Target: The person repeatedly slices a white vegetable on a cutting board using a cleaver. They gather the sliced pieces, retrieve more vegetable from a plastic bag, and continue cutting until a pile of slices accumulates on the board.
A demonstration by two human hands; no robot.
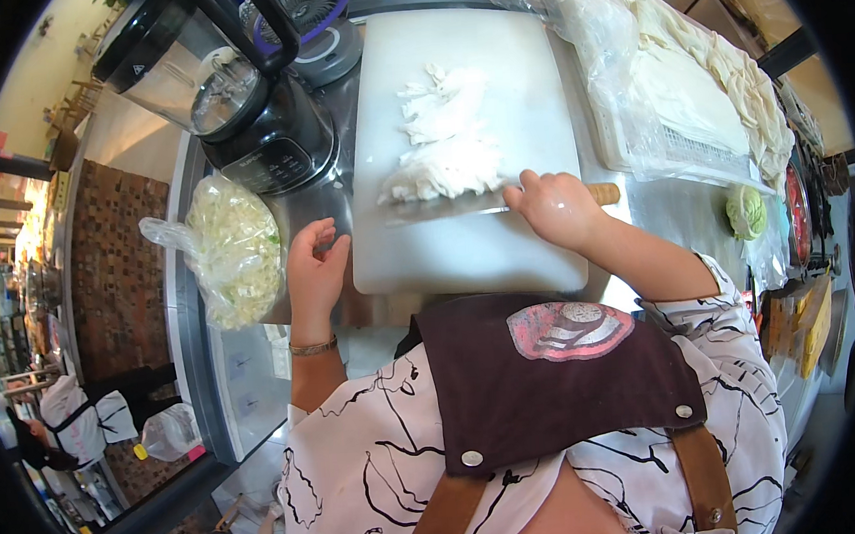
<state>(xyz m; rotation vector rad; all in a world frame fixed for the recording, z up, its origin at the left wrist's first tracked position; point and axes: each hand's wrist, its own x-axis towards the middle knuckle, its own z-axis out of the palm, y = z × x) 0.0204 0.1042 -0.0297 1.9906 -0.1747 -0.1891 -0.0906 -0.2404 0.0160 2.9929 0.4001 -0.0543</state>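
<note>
My right hand (pixel 559 209) grips a knife (pixel 603 193) with a wooden handle. Its blade lies across the white cutting board (pixel 470 254), along the near edge of a pile of white sliced food (pixel 451 160); what the food is I cannot tell. To the left of the board, my left hand (pixel 315 262) hovers with its fingers loosely bent, thumb apart, and nothing in it. Close by on its left sits a tied clear plastic bag (pixel 235 255) of pale shredded vegetable, perhaps cabbage.
A black blender (pixel 269 148) and a purple-rimmed fan (pixel 313 15) stand back left. On the right, a white tray (pixel 712 161) carries white sheets, cloth and plastic film. A cabbage (pixel 746 212) lies nearer. A person (pixel 73 416) is at far left.
</note>
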